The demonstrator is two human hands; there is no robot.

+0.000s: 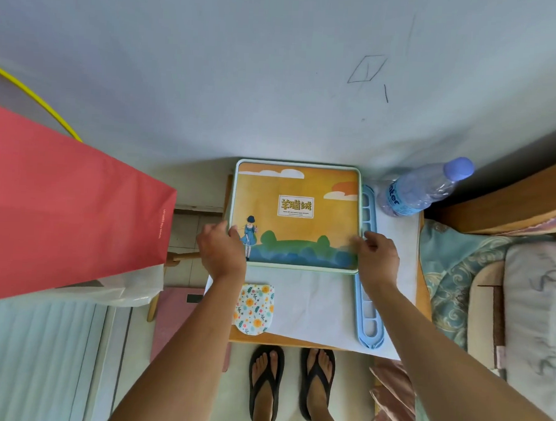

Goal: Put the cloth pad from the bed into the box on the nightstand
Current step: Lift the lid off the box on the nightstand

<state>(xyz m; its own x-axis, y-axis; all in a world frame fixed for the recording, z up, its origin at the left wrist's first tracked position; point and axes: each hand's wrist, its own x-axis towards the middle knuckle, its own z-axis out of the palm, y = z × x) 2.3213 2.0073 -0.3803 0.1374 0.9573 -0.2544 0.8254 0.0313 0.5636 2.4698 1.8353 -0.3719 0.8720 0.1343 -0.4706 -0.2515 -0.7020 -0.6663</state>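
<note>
Box (pixel 295 216): flat, with its lid on; it lies on the desk (pixel 422 282), at the wall side, on white paper (pixel 313 305).
Writing on box: three yellow Chinese characters on a white label, 羊脂绒 (the small line under them is too tiny to read).
Left hand (pixel 221 246): fingers curled on the box's left edge, gripping it.
Right hand (pixel 377 254): fingers curled on the box's right edge, gripping it.
Cloth pad (pixel 254 309): white with flowers; on the desk in front of the box, beside the left forearm.
Water bottle (pixel 422 189): stands to the right of the box; label shows "nter".
Blue plastic rack (pixel 370 305): along the box's right side, under the right hand.
Red paper bag (pixel 61 205): at the left; small white web address, not fully readable.
Bed (pixel 507 286): at the right.
</note>
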